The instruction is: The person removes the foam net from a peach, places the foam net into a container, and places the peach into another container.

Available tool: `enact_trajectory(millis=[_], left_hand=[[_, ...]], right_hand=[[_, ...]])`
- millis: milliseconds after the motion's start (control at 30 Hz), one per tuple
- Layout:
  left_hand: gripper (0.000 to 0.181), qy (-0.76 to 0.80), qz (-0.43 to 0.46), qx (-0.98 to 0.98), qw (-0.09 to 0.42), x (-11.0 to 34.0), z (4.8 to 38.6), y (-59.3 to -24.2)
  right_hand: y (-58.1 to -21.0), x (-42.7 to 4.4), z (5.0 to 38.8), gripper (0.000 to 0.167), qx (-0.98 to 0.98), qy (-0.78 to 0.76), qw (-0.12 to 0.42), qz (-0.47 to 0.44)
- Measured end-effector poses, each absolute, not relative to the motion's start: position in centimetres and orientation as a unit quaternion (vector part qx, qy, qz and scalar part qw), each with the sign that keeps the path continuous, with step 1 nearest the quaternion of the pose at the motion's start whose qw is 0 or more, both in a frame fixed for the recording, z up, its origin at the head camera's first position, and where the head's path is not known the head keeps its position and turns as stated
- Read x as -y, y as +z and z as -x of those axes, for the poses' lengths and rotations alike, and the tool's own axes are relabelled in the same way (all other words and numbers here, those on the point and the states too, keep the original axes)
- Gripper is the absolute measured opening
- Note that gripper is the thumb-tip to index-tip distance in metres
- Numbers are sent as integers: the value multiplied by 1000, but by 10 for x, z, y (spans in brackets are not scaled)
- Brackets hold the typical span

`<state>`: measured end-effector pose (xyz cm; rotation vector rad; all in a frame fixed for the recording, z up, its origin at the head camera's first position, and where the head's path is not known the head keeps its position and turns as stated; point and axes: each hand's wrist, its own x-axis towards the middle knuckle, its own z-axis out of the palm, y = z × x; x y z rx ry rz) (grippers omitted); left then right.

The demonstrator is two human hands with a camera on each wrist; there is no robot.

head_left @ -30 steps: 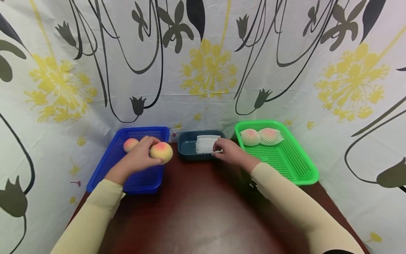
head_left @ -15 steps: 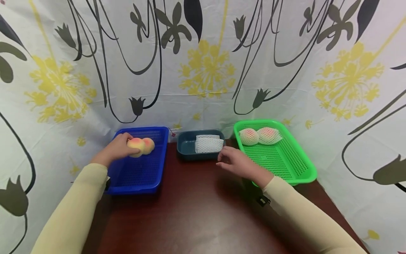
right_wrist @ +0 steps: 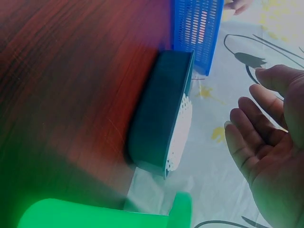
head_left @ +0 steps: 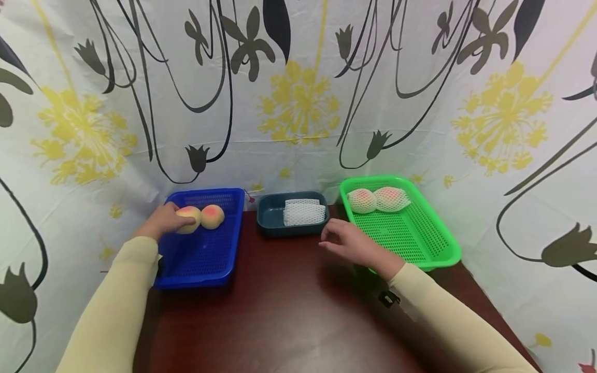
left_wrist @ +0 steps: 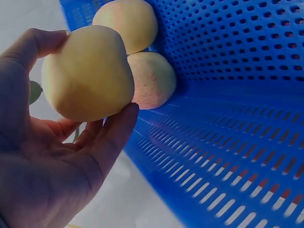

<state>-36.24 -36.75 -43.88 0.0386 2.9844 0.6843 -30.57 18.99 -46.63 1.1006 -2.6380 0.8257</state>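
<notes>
My left hand (head_left: 163,219) holds a yellow-pink peach (head_left: 188,219) at the left side of the blue basket (head_left: 226,259). Thumb and fingers curl round this peach (left_wrist: 88,73) in the left wrist view. Beyond it, two more peaches lie in the basket: a pale one (left_wrist: 130,23) and a pink-flecked one (left_wrist: 152,80). Only one of these, the peach (head_left: 212,216) to the right, shows in the head view. Loosely curled and holding nothing, my right hand (head_left: 352,242) hovers over the table, in front of the dark teal tray (head_left: 268,228) with white foam net sleeves (head_left: 303,212).
On the right stands a green basket (head_left: 438,228), where two peaches (head_left: 391,199) in white foam nets lie at the back. The baskets and tray rest on a dark red-brown table (head_left: 280,305). A patterned cloth (head_left: 298,166) hangs behind and along the sides.
My left hand has carried the peach leftward, from the blue basket's right side to its left side. My right hand has drawn back from the foam nets in the tray, toward the front.
</notes>
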Motion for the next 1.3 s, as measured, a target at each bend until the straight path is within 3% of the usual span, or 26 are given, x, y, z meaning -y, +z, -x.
enact_trajectory(millis=[200,367,500,800,1100,1300], left_hand=[[108,190,-30,-980,57,400,398,-478],[112,155,-7,-985,71,418,426,-511],[108,140,11,-987,79,407,420,-507],[94,120,-5,-986,116,362,370,-461],[82,102,-5,-987,127,359,368,-461],[83,98,1,-985,140,357,367,-458]], right_hand=[[-466,-188,304,14,879,277,88,-379],[-466,-187,300,14,876,283,88,-381],[-467,-187,299,13,873,285,94,-386],[-468,-188,296,14,866,299,86,-391],[-468,-188,294,13,867,300,80,-391],[-468,-187,293,12,866,300,82,-392]])
